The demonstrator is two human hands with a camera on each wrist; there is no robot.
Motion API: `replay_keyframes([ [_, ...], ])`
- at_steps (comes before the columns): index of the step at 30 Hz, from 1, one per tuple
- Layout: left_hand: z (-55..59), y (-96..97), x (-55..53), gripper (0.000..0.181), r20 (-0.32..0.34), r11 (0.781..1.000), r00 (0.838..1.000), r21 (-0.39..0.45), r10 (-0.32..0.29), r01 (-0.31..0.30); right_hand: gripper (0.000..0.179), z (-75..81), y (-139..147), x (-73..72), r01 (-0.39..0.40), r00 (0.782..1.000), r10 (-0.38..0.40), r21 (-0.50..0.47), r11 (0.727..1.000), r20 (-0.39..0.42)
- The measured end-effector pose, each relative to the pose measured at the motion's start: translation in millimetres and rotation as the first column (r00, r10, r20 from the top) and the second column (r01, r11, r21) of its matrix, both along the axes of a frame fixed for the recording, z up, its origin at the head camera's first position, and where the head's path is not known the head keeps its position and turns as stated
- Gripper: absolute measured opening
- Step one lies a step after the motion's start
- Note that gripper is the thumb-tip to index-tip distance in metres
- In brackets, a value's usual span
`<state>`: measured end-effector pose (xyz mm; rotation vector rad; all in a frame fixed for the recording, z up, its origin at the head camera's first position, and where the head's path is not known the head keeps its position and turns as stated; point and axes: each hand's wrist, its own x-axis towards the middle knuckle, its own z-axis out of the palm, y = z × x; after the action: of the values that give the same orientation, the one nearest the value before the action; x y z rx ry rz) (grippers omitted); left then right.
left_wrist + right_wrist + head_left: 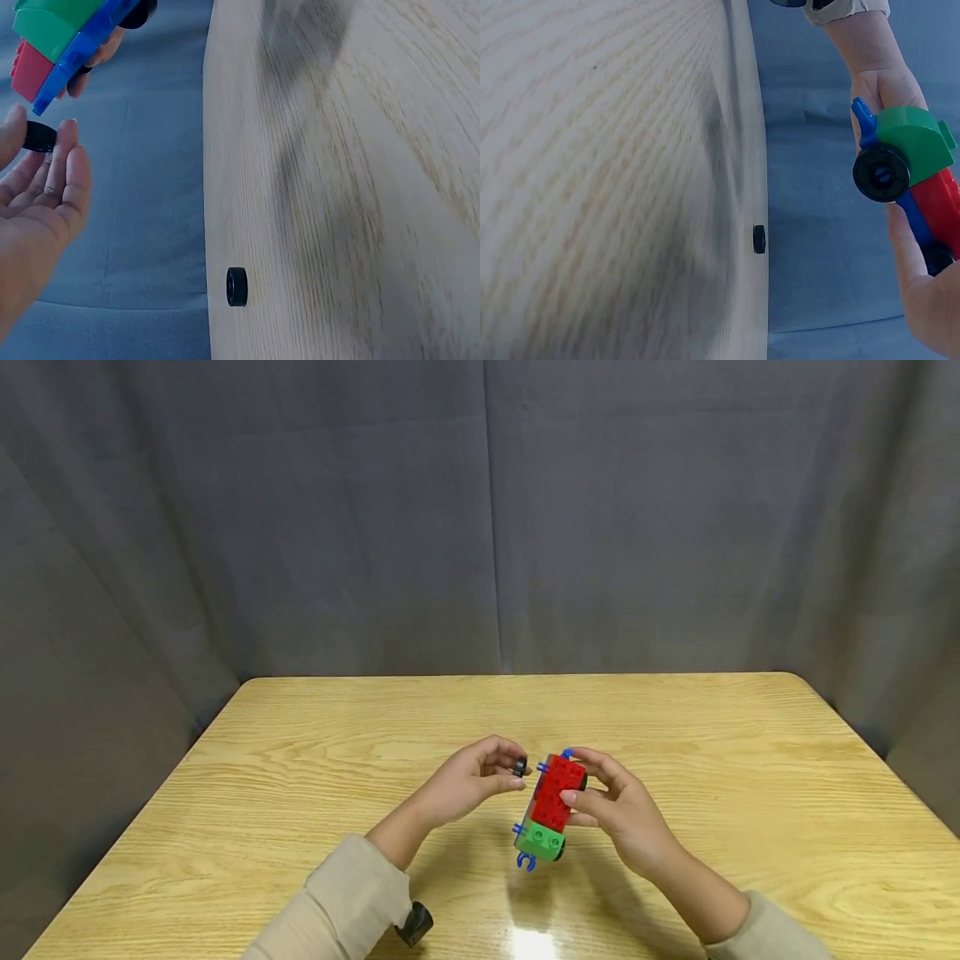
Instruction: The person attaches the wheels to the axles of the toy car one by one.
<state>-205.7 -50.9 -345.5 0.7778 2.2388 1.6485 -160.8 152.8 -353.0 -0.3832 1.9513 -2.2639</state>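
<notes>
A toy car (pixel 551 802) made of a red block, a green front block and a blue base is tilted above the table. My right hand (pixel 630 818) grips it from the right, thumb on the red block. Black wheels (pixel 882 173) sit along the car's right side, while blue axle stubs (pixel 518 829) stick out bare on its left. Just left of the car, my left hand (pixel 476 783) pinches a loose black wheel (pixel 40 137) between thumb and fingers, a small gap away from the blue base.
Another black wheel (pixel 237 286) stands on its tread on the wooden table (pixel 315 735); the head view does not show it. A black cylinder (pixel 415 924) shows beside the left sleeve. Grey curtain (pixel 360 543) hangs behind and around the table.
</notes>
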Motion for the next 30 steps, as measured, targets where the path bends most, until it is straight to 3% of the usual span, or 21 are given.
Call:
replay_keyframes([
  [20,1.6,7.5,-0.5,0.03,0.014,0.999,1.0,0.05,-0.021,0.02,0.045,-2.3,-1.7,1.3,-0.039,0.999,0.039,-0.02,0.999,-0.012],
  [30,-1.4,10.3,-1.7,0.029,0.002,0.998,0.999,0.054,-0.036,0.036,0.048,-3.0,0.7,-0.4,-0.038,0.999,0.038,-0.019,0.999,0.032],
])
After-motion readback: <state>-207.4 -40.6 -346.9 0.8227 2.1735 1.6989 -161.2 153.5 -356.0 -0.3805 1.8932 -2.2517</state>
